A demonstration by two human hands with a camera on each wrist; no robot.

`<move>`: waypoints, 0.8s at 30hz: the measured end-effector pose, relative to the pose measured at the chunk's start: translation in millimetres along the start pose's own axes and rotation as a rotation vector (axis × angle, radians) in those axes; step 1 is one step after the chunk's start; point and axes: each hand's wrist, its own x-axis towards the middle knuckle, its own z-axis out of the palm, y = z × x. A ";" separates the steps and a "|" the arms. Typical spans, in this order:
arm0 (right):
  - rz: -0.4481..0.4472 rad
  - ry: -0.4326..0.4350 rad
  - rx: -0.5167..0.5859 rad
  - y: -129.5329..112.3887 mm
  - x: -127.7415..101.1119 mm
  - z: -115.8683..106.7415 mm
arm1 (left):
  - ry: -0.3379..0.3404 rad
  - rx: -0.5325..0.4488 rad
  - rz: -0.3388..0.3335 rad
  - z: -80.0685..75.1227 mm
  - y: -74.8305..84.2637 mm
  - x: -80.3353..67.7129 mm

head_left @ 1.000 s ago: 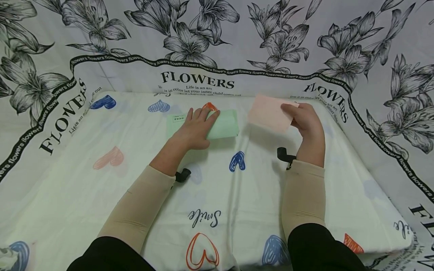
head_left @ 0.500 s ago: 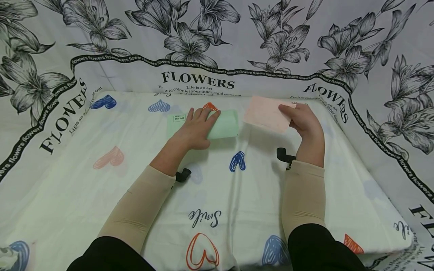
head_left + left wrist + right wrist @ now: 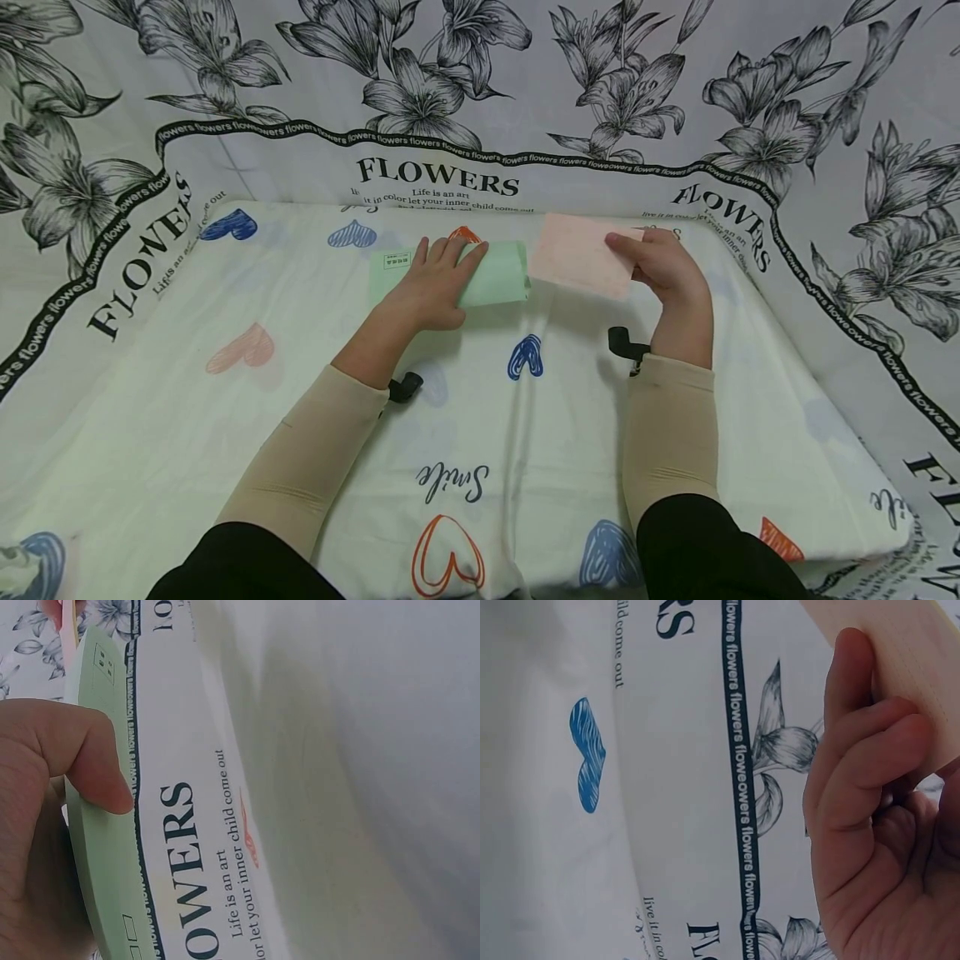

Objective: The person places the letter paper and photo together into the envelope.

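Observation:
My left hand [image 3: 423,292] grips a pale green paper envelope [image 3: 495,275], fingers spread across its upper face. In the left wrist view the thumb [image 3: 105,776] presses the envelope's other side, where small printed boxes show. The envelope's right end gapes slightly. My right hand [image 3: 675,271] pinches a pale pink card [image 3: 573,254] by its right edge, thumb on the face towards me. The card's left edge is right beside the envelope's right end. In the right wrist view the card [image 3: 922,667] is behind the curled fingers, its far part cut off by the frame.
A white cloth [image 3: 285,450] printed with hearts and "Smile" covers the table. Behind and around it hangs a white sheet [image 3: 525,92] with black flower drawings. A black wrist camera [image 3: 405,388] sits below the left wrist, another camera [image 3: 626,343] beside the right.
My right hand has moved left with the pink card, bringing it up to the green envelope's right end. The left hand has kept its place on the envelope.

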 end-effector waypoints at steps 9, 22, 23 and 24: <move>0.019 -0.067 -0.022 -3.4 -2.4 1.6 | 0.015 0.011 0.009 0.1 -0.7 0.5; 0.045 -0.117 -0.071 -2.5 0.7 3.8 | 0.019 0.001 0.014 0.1 -0.5 0.4; 0.046 -0.122 -0.075 -2.5 0.8 4.0 | 0.019 0.002 0.014 0.2 -0.4 0.4; 0.046 -0.126 -0.076 -2.6 0.9 4.1 | 0.021 0.002 0.014 0.3 -0.4 0.5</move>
